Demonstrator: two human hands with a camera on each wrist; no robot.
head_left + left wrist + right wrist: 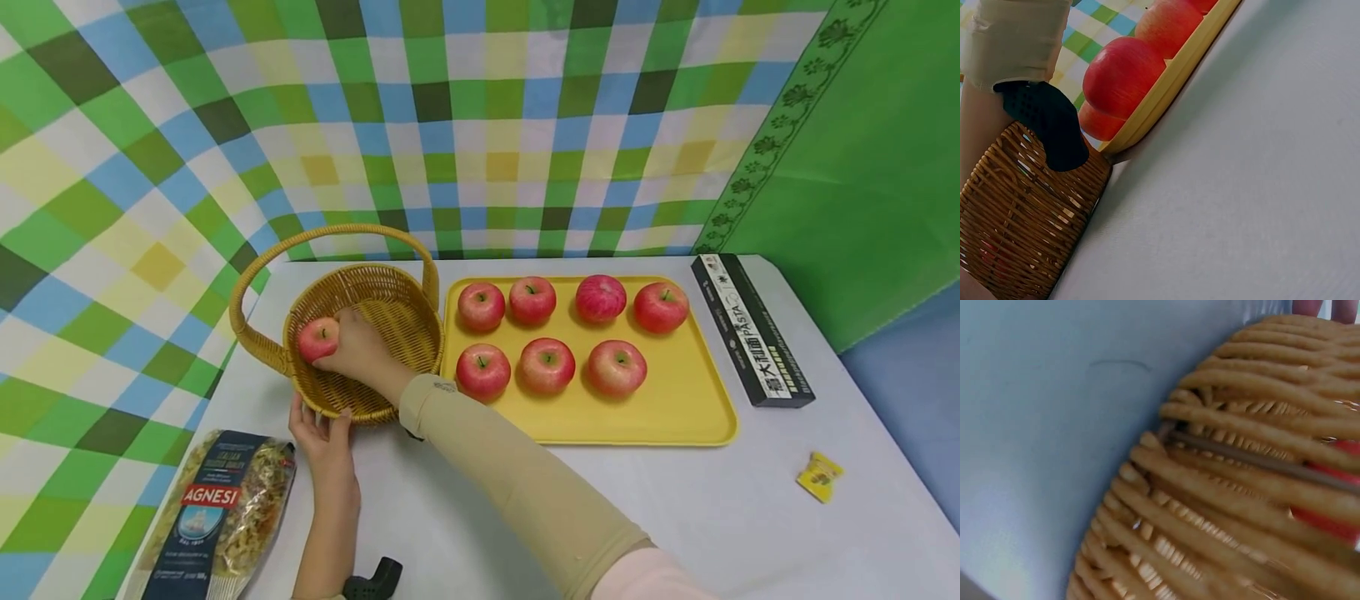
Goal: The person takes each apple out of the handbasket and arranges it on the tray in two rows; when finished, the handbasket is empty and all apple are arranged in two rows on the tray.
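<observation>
Right hand (360,346): reaches across the body into the round woven wicker basket with an arched handle (390,304); fingers curled round a red apple (318,339), which sits inside the basket against its left inner wall. The arm wears a beige sleeve (510,479). In the right wrist view the apple shows as a red patch (1329,519) behind the basket's weave (1222,487).

Left hand (321,433): rests on the white worktop (675,517) at the basket's near outer wall, thumb and fingertips curled against the wicker, steadying it. The grip is loose; how firmly the fingers press cannot be told.

Basket: stands on the worktop at its left part, just beside the yellow rectangular plastic tray (675,417); in the left wrist view its wall (1022,219) meets the tray's corner (1166,87).

Tray contents: seven red apples in two rows, four at the back (573,302) and three at the front (549,365).

Other items on the worktop: clear bag of pasta with a dark blue label (213,517), at the near left, close to the left hand; long black pasta box with white lettering (750,329), right of the tray; small yellow wrapped packet (820,476), at the near right, well apart from the rest.

Backdrop: green, blue and yellow checked cloth (480,108).
</observation>
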